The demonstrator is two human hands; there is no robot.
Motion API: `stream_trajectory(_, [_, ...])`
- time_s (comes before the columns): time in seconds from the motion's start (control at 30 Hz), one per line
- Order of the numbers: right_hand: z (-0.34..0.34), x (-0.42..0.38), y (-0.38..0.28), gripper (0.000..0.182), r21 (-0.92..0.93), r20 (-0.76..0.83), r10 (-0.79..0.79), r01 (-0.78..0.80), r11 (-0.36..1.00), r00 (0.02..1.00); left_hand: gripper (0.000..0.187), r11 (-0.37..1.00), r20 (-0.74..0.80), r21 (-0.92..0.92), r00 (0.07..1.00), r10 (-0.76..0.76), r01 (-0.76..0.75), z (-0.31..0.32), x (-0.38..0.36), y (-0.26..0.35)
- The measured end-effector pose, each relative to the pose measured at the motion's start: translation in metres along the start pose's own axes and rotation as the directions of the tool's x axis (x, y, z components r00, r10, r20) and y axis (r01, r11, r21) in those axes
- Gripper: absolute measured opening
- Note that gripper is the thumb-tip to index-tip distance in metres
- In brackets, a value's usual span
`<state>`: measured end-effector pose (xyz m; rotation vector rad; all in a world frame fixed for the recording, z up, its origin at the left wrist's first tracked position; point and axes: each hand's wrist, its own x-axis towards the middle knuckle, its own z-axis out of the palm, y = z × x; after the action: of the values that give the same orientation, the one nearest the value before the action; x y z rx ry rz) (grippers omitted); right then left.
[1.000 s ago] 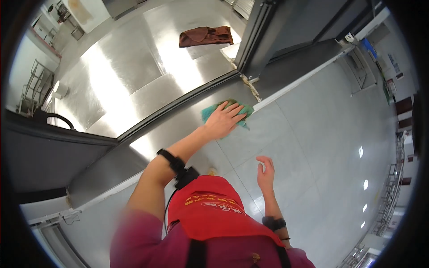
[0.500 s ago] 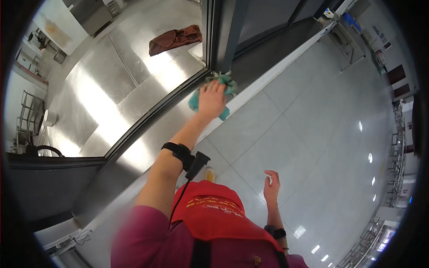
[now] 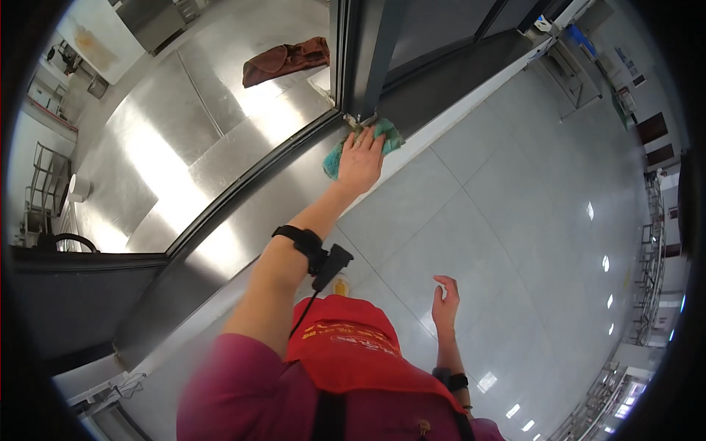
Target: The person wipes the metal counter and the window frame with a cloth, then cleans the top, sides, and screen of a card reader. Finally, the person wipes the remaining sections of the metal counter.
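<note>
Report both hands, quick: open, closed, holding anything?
Left hand: open, fingers spread on top of the green cloth.
Right hand: open, loosely curled, nothing visible in its grip.

The person's bare left arm (image 3: 273, 283) reaches forward, the bare left hand (image 3: 359, 165) palm down, fingers extended — the bare right hand (image 3: 445, 307) hangs beside the body, fingers loosely curved.

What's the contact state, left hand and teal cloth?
Touching. The head view shows the left hand resting on the teal cloth, which sticks out on both sides.
</note>
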<state>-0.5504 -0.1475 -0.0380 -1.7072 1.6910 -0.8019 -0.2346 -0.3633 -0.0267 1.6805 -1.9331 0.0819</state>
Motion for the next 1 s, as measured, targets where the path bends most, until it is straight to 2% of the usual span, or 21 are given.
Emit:
stream_trajectory(0.1, [0.008,0.002,0.005,0.025,0.003,0.019,-0.018,0.018,1.000,1.000,0.045,0.960,0.225,-0.050,0.934,0.279,-0.275,-0.031,-0.031,-0.005])
stream_trajectory(0.2, [0.013,0.008,0.001,0.025,0.023,0.031,-0.046,0.045,0.999,0.998,0.046,0.948,0.332,-0.125,0.888,0.319,-0.294,-0.059,-0.055,-0.024])
stream_trajectory(0.23, [0.013,0.013,-0.001,0.025,0.031,0.029,-0.051,0.050,0.998,0.998,0.045,0.968,0.321,-0.145,0.916,0.241,-0.203,-0.067,-0.057,-0.027])
stream_trajectory(0.3, [0.015,0.019,-0.004,0.025,0.046,0.033,-0.055,0.053,0.998,0.998,0.043,0.996,0.190,-0.063,0.979,0.078,-0.067,-0.054,-0.056,-0.033])
stream_trajectory(0.4, [0.027,0.031,-0.008,0.025,0.065,0.089,-0.062,0.057,0.996,0.994,0.040,0.981,0.045,0.039,0.980,-0.193,0.191,-0.042,-0.041,-0.026])
stream_trajectory(0.47, [0.039,0.036,-0.012,0.026,0.073,0.146,-0.069,0.059,0.996,0.987,0.039,0.977,0.078,0.106,0.978,-0.192,0.183,-0.044,-0.046,-0.023])
stream_trajectory(0.57, [0.061,0.042,-0.018,0.027,0.112,0.203,-0.106,0.085,0.990,0.973,0.038,0.995,0.064,0.030,0.993,-0.098,0.096,-0.080,-0.099,-0.042])
stream_trajectory(0.67, [0.088,0.046,-0.031,0.026,0.149,0.314,-0.160,0.118,0.982,0.936,0.040,0.945,-0.018,0.149,0.956,-0.292,0.292,-0.146,-0.186,-0.070])
stream_trajectory(0.73, [0.106,0.049,-0.046,0.026,0.152,0.385,-0.220,0.174,0.973,0.896,0.043,0.867,-0.049,0.237,0.897,-0.440,0.438,-0.201,-0.252,-0.083])
stream_trajectory(0.8, [0.129,0.049,-0.066,0.026,0.178,0.455,-0.284,0.226,0.958,0.844,0.044,0.749,-0.174,0.340,0.821,-0.544,0.569,-0.239,-0.329,-0.103])
stream_trajectory(0.9, [0.138,0.033,-0.116,0.026,0.191,0.541,-0.343,0.284,0.939,0.768,0.042,0.428,-0.263,0.432,0.564,-0.782,0.794,-0.311,-0.437,-0.113])
stream_trajectory(1.0, [0.155,0.009,-0.156,0.026,0.200,0.604,-0.385,0.335,0.921,0.698,0.041,0.173,-0.378,0.465,0.371,-0.848,0.868,-0.371,-0.543,-0.145])
